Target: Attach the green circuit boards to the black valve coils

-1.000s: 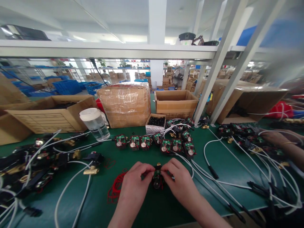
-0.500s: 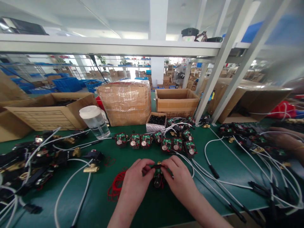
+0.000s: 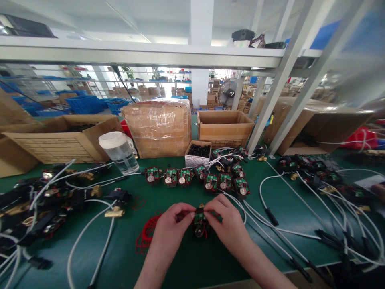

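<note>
"What do you see, left to right?"

"Red bands (image 3: 148, 230) lie loose on the green counter (image 3: 120, 257). Beside them, my left hand (image 3: 171, 228) pinches the far left edge of the circuit-board unit (image 3: 199, 218)."

"And past that?"

"The unit sits on the counter between both hands, and my right hand (image 3: 227, 224) pinches its far right edge, thumb against forefinger."

"How would you work it well?"

"I'd match the pressure on both sides, fingertips light and off the board, so nothing twists."

"Which way does it point?"

"Brass end (image 3: 201, 206) away from me, round part (image 3: 198, 231) towards me; the long axis runs near to far."
</note>
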`<action>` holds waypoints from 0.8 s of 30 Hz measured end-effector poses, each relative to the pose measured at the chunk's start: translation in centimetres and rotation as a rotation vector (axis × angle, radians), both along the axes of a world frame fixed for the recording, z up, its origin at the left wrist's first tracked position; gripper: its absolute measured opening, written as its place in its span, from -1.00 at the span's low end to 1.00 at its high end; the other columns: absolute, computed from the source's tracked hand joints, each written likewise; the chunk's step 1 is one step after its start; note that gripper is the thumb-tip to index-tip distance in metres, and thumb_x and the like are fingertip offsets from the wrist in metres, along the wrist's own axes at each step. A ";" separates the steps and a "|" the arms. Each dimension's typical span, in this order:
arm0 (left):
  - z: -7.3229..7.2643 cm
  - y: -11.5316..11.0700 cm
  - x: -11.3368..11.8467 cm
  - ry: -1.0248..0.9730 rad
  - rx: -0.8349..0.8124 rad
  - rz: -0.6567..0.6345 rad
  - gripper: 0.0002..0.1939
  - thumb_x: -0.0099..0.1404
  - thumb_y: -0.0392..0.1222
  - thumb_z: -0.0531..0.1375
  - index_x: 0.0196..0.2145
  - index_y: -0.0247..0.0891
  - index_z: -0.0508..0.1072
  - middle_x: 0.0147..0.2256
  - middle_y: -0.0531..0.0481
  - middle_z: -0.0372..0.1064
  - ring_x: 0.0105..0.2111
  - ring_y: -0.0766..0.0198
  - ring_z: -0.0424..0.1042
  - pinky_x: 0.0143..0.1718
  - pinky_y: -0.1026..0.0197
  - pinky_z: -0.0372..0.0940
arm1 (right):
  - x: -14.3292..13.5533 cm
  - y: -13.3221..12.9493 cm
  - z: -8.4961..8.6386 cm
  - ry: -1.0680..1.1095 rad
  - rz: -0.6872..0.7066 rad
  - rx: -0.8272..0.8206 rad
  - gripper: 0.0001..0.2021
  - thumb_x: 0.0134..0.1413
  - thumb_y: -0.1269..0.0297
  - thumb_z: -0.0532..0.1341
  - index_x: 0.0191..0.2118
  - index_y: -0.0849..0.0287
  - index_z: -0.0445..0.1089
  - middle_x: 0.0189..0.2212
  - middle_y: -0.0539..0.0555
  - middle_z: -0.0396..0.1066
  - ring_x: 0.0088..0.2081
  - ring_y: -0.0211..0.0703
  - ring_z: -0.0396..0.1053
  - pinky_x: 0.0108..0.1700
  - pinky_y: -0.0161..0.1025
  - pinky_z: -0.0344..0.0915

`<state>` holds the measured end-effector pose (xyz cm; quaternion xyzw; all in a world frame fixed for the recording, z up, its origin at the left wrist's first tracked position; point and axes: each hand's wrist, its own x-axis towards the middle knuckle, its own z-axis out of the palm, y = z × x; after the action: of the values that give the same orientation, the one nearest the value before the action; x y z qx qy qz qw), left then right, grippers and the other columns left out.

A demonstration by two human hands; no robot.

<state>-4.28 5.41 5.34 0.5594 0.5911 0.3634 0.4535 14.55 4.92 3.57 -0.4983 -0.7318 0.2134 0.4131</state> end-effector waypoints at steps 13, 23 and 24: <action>-0.3 -0.7 0.4 -0.050 -0.032 0.062 -0.68 0.18 0.02 0.25 -0.20 -0.24 0.56 -0.38 0.01 0.51 -0.33 0.16 0.47 -0.25 0.17 0.33 | -0.4 -0.1 0.2 0.019 -0.028 0.005 -0.83 0.15 0.56 0.20 -0.32 0.12 0.41 -0.31 0.01 0.35 -0.30 -0.19 0.36 -0.23 -0.27 0.33; -0.8 0.2 0.8 0.102 0.071 0.059 -0.78 0.18 -0.01 0.22 -0.39 -0.20 0.55 -0.39 -0.01 0.47 -0.36 0.14 0.45 -0.27 0.14 0.32 | -0.4 0.1 0.2 0.074 -0.041 -0.082 -0.88 0.15 0.49 0.19 -0.32 0.12 0.41 -0.32 0.01 0.34 -0.34 -0.20 0.32 -0.28 -0.27 0.29; -0.9 0.1 0.8 0.084 0.070 0.053 -0.77 0.20 0.00 0.21 -0.37 -0.19 0.55 -0.37 -0.01 0.48 -0.35 0.14 0.46 -0.26 0.14 0.32 | -0.3 0.1 0.2 0.091 -0.039 -0.099 -0.89 0.17 0.47 0.18 -0.31 0.12 0.40 -0.33 0.01 0.33 -0.35 -0.21 0.32 -0.30 -0.27 0.27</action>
<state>-3.50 5.54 4.45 0.5738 0.6111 0.3720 0.3987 14.25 5.03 3.73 -0.5223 -0.6910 0.2637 0.4246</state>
